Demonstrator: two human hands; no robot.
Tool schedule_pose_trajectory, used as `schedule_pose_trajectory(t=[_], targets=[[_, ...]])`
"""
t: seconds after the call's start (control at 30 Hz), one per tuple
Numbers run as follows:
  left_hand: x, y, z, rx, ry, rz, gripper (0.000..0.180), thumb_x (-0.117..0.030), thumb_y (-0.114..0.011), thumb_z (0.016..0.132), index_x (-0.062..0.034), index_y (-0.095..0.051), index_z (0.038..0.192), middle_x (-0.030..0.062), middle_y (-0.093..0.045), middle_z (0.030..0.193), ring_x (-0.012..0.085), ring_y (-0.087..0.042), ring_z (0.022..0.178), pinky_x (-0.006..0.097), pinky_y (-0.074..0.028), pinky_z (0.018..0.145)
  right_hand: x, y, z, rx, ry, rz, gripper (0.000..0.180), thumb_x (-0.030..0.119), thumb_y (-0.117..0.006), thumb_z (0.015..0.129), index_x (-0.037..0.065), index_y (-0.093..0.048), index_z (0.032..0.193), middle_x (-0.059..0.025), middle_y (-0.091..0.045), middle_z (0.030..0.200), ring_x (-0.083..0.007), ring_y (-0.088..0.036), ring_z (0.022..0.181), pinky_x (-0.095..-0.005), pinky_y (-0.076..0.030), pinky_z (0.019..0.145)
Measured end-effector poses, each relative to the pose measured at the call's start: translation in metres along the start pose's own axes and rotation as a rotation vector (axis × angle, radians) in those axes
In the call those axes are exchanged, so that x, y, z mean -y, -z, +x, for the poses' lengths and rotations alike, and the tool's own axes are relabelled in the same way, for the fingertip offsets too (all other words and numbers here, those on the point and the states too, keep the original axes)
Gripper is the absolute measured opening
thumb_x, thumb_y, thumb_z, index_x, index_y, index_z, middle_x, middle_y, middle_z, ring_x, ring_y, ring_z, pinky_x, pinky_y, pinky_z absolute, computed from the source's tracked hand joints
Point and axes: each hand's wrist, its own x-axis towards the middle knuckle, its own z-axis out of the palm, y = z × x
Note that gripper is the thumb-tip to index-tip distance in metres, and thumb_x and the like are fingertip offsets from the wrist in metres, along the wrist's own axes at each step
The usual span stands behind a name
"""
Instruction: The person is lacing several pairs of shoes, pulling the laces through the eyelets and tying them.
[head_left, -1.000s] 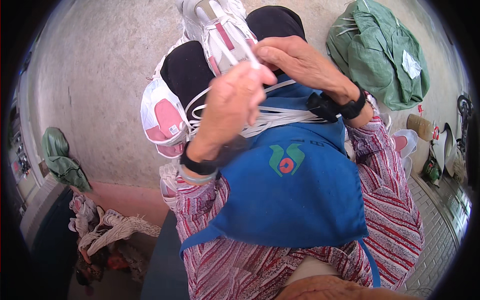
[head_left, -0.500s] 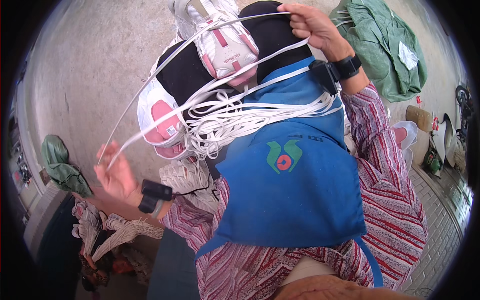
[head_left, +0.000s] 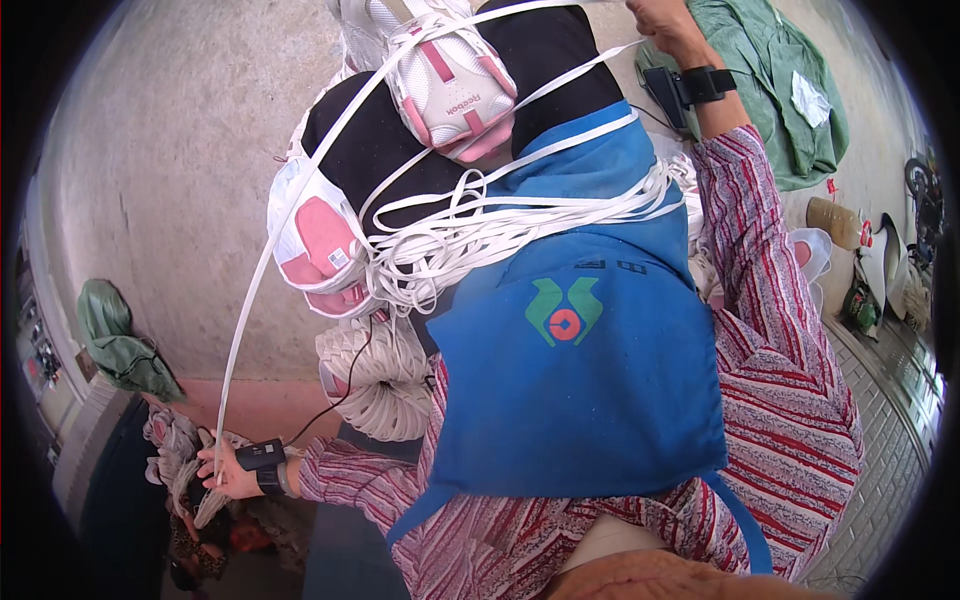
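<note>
The left hand (head_left: 232,472) at lower left and right hand (head_left: 662,22) at upper right grip a white lace (head_left: 264,258), extended across the upper-centre shoe (head_left: 458,92), while looped laces (head_left: 432,246) lie undrawn over the apron (head_left: 600,410).

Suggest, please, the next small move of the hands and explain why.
Perhaps bring the left hand in toward the central shoe: it is far out to the side, the white lace already runs long from it toward the right hand, and looser laces lie piled beside the blue apron's printed front.
</note>
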Motion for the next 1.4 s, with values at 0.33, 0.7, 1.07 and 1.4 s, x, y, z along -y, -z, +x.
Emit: schedule_pose_trajectory(t=[0.33,0.7,1.07,1.4], targets=[[0.198,-0.130,-0.241,1.047,0.177,0.848,0.043,-0.021,-0.060,0.099,0.0042,-0.053,0.133,0.0139,-0.062,0.126,0.0119,-0.060,0.085,0.023,-0.048,0.075,0.146,-0.056,-0.056,0.141,0.715,-0.200,0.023,0.014,-0.054,0.095,-0.001,-0.069,0.106,-0.0207,-0.068,0.099,-0.0348,-0.066,0.093,-0.0384,-0.052,0.083],[0.349,-0.200,-0.397,1.804,-0.157,1.232,0.032,-0.033,-0.066,0.093,-0.0017,-0.068,0.097,0.0170,-0.070,0.086,0.0285,-0.067,0.074,0.037,-0.053,0.070,0.147,-0.093,-0.065,0.318,0.654,-0.246,0.021,0.022,-0.066,0.094,0.001,-0.071,0.097,-0.0186,-0.070,0.082,-0.0304,-0.068,0.071,-0.0327,-0.055,0.068],[0.338,-0.209,-0.399,2.004,-0.286,1.197,0.019,-0.020,-0.070,0.087,-0.0026,-0.063,0.089,0.0138,-0.067,0.082,0.0308,-0.069,0.076,0.037,-0.054,0.065,0.158,-0.090,-0.062,0.367,0.689,-0.227,0.022,0.019,-0.060,0.087,-0.002,-0.064,0.081,-0.0227,-0.062,0.073,-0.0403,-0.062,0.072,-0.0459,-0.049,0.067],[0.332,-0.197,-0.360,2.215,-0.976,0.939,0.008,-0.005,-0.063,0.089,-0.0069,-0.059,0.095,0.0101,-0.058,0.083,0.0292,-0.065,0.070,0.038,-0.054,0.060,0.148,-0.047,-0.026,0.525,0.225,-0.135,0.023,0.018,-0.064,0.082,-0.003,-0.071,0.088,-0.0198,-0.066,0.072,-0.0246,-0.064,0.067,-0.0370,-0.049,0.063]])
